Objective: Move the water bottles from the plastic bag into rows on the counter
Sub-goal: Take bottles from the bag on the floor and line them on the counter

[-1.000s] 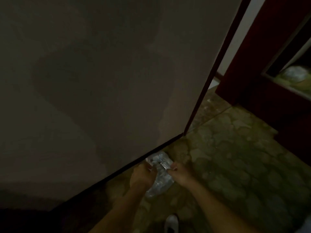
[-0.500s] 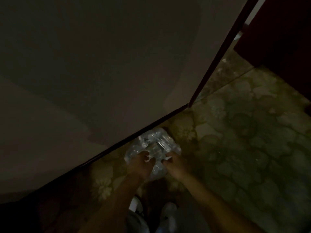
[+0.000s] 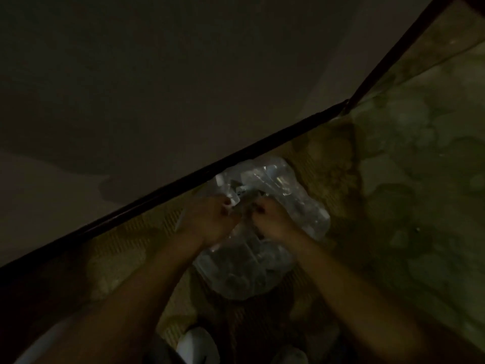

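Note:
A clear plastic bag (image 3: 286, 190) holding several water bottles lies on the patterned floor, against the foot of a pale wall. The bottles inside show only as dim, blurred shapes. My left hand (image 3: 210, 219) is closed on the bag's gathered top at its left side. Just to the right of it, my right hand (image 3: 273, 222) is closed on the same bunched plastic. The two fists are nearly touching above the middle of the bag. No counter is in view.
The pale wall (image 3: 157, 88) fills the upper left, with a dark baseboard (image 3: 236, 156) running diagonally. Green and tan patterned floor (image 3: 406, 179) spreads to the right. My white shoes (image 3: 196, 345) stand at the bottom, just below the bag. The scene is very dim.
The camera has dropped closer and tilted down, so the bag and hands look larger. Both hands have stayed gripped on the top of the bag, and more of the bag's lower part shows.

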Motion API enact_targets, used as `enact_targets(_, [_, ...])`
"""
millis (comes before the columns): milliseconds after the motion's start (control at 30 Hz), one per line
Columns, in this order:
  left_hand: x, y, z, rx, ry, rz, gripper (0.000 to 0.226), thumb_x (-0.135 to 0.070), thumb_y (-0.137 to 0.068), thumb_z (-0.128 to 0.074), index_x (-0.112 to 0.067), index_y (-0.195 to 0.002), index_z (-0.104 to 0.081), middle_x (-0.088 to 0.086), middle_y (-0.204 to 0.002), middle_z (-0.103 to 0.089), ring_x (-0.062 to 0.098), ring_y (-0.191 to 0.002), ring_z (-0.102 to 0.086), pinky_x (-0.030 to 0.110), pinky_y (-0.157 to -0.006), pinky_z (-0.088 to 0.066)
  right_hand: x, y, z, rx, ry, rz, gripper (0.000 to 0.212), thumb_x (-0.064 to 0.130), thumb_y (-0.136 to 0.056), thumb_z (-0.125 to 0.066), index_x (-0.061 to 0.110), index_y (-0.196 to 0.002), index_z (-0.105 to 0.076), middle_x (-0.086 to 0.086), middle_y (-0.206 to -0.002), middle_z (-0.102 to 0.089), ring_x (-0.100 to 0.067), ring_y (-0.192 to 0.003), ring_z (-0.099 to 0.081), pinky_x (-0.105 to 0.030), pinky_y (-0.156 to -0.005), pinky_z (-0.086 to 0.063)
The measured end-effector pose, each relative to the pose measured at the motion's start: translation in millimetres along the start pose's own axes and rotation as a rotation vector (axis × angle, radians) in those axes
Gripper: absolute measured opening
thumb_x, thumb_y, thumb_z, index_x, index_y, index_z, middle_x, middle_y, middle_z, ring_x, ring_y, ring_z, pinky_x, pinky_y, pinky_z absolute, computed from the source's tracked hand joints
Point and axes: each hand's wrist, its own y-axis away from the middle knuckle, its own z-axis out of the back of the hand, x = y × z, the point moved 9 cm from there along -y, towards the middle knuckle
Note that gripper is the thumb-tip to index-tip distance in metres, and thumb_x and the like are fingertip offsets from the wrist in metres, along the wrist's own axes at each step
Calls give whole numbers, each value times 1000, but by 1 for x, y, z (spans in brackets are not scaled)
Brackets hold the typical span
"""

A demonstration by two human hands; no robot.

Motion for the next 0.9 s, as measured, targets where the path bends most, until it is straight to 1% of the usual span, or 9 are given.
enact_targets(100, [-13, -22, 2, 24, -190, -69, 53, -50, -94, -56, -23, -140, -51, 5, -137, -56, 23, -116, -59, 28, -96, -47, -1, -49, -13, 1, 58, -28, 56, 59, -75, -56, 18, -111, -69, -7, -113, -69, -28, -107, -63, -43, -97, -48])
enact_targets(233, [-14, -39, 9, -4, -426, -100, 56, -47, -93, -53, -22, -142, -45, 7, -136, -56, 26, -119, -56, 41, -101, -47, 2, -80, -37, 114, -134, -136, 20, 23, -98, -53, 5, -96, -61, -8, -86, -55, -23, -84, -54, -35, -86, -49])
enact_targets(300, [-11, -41, 13, -21, -459, -112, 55, -48, -92, -53, -20, -140, -47, 8, -131, -58, 27, -115, -58, 42, -99, -48, -2, -90, -51, 118, -154, -131, 30, 23, -99, -53, -1, -116, -58, -19, -115, -58, -32, -106, -55, -42, -105, -41])
enact_targets(367, [-7, -39, 12, -26, -508, -115, 54, -48, -93, -50, -22, -140, -45, 7, -131, -57, 27, -115, -57, 38, -97, -47, -1, -89, -57, 88, -212, -119, 48, 32, -98, -53, -4, -130, -52, -22, -131, -55, -35, -119, -53, -41, -105, -41])
enact_targets(567, [-7, -32, 7, -7, -558, -140, 56, -49, -94, -49, -26, -145, -39, 4, -141, -51, 24, -123, -53, 34, -97, -45, -6, -79, -55, 97, -392, -132, 35, 24, -99, -54, 9, -68, -52, -6, -59, -56, -20, -63, -49, -31, -61, -43])
enact_targets(633, [-10, -34, 11, -28, -528, -136, 57, -49, -93, -51, -24, -144, -41, 5, -138, -53, 25, -120, -55, 38, -100, -46, -13, -76, -56, 100, -473, -118, 26, 24, -101, -52, 2, -92, -62, -6, -82, -68, -14, -68, -51, -26, -60, -43])
enact_targets(733, [-14, -34, 15, -61, -464, -150, 58, -51, -92, -55, -23, -141, -43, 6, -133, -56, 26, -116, -57, 43, -99, -48, -20, -71, -54, 104, -519, -94, 44, 24, -101, -49, -2, -137, -46, -22, -136, -53, -27, -101, -61, -26, -69, -45])
enact_targets(800, [-14, -31, 14, -71, -474, -158, 57, -52, -92, -54, -24, -141, -44, 5, -133, -57, 25, -116, -57, 42, -99, -48, -17, -73, -53, 122, -519, -126, 48, 25, -102, -48, -3, -140, -42, -27, -141, -48, -40, -125, -52, -29, -73, -46])
enact_targets(900, [-10, -25, 10, -80, -531, -158, 55, -49, -95, -50, -27, -145, -40, 3, -135, -56, 23, -119, -56, 40, -101, -47, -14, -87, -65, 221, -490, -214, 37, 23, -100, -51, 3, -132, -53, -24, -138, -51, -40, -130, -47, -42, -104, -41])
